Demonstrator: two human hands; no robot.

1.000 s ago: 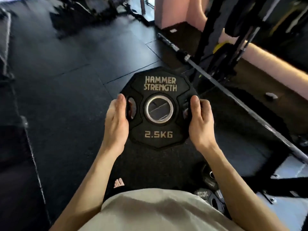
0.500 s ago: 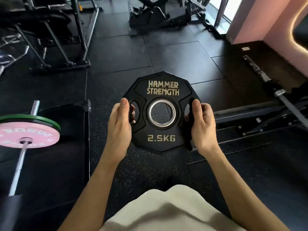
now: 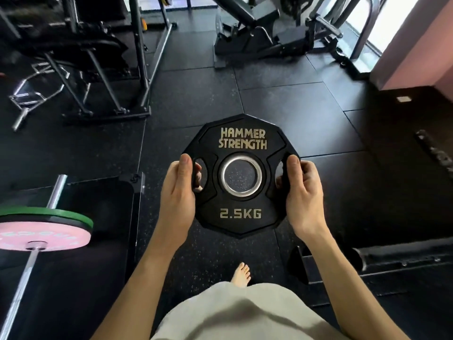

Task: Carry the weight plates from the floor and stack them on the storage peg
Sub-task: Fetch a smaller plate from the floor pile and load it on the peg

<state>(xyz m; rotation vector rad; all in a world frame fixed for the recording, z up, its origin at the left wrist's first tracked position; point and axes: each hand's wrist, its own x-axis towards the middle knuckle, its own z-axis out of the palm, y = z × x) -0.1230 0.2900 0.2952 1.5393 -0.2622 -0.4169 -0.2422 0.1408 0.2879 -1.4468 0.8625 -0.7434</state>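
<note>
A black 2.5 kg weight plate [image 3: 241, 214] marked HAMMER STRENGTH hangs in front of me above the floor, its face turned up toward the camera. My left hand [image 3: 177, 192] grips its left edge, fingers curled through the left grip slot. On the opposite edge my right hand [image 3: 304, 192] holds it the same way through the right slot. The speckled floor shows through the plate's steel-ringed centre hole. No storage peg is in view.
A barbell [image 3: 27, 268] with a pink plate [image 3: 41, 235] and a green plate lies at the left on a dark platform. Black machine frames [image 3: 137, 69] stand at the back. A low black frame bar [image 3: 397, 260] lies at the right. My bare foot [image 3: 241, 274] is below the plate.
The view has swung left, away from the rack and the long barbell on the right; the pink-plated barbell has come into view. Both hands still hold the plate the same way.
</note>
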